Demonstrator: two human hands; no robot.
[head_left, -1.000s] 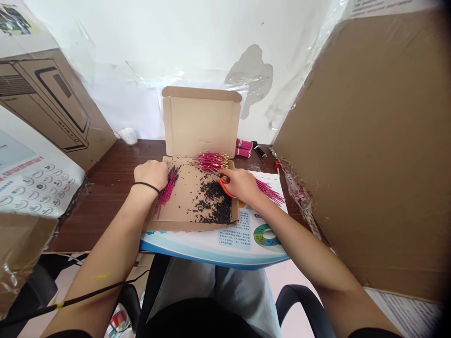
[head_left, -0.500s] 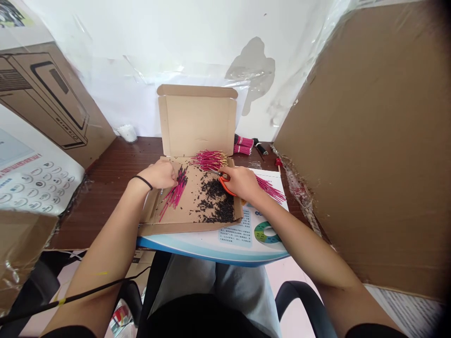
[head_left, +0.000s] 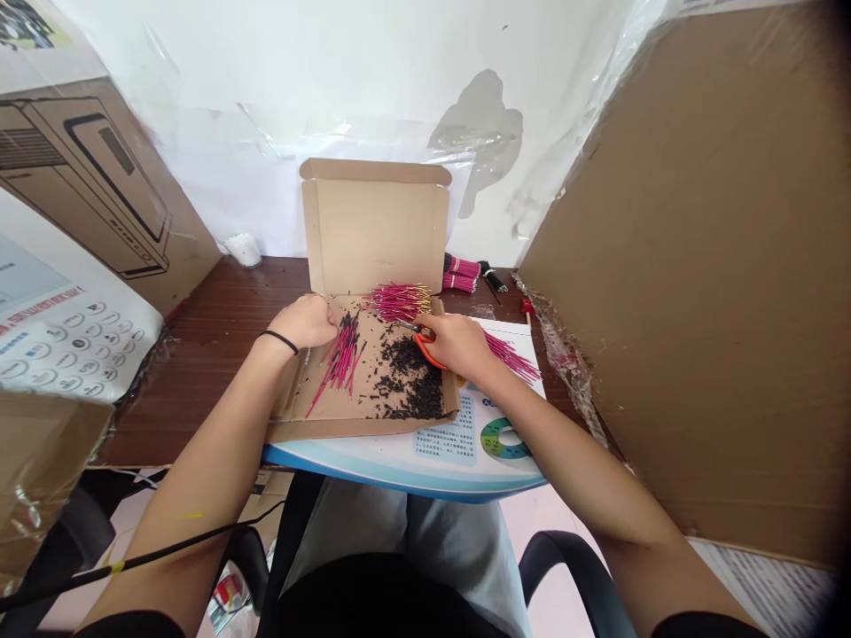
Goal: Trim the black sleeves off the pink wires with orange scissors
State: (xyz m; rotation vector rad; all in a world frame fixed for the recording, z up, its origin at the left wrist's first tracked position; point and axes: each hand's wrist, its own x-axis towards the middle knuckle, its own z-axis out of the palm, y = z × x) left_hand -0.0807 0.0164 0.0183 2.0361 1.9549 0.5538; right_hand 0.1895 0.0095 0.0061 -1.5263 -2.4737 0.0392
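A printed carton (head_left: 86, 186) leans at 10 o'clock; a brown cardboard panel (head_left: 684, 275) stands at 3 o'clock; plastic sheeting (head_left: 199, 168) covers the stained white wall (head_left: 332, 71) at 12 o'clock; a small white container (head_left: 243, 251) sits on the dark wooden desk (head_left: 199, 372).

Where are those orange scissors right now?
In the head view, the orange-handled scissors are in the person's right hand, over the right side of the cardboard box, just beyond the heap of black scraps.

Orange-handled scissors (head_left: 429, 353) sit in the right hand (head_left: 458, 347), while loose pink black-tipped wires (head_left: 341, 361) fan across the open cardboard box (head_left: 359, 416) just beside the left hand (head_left: 304, 322).
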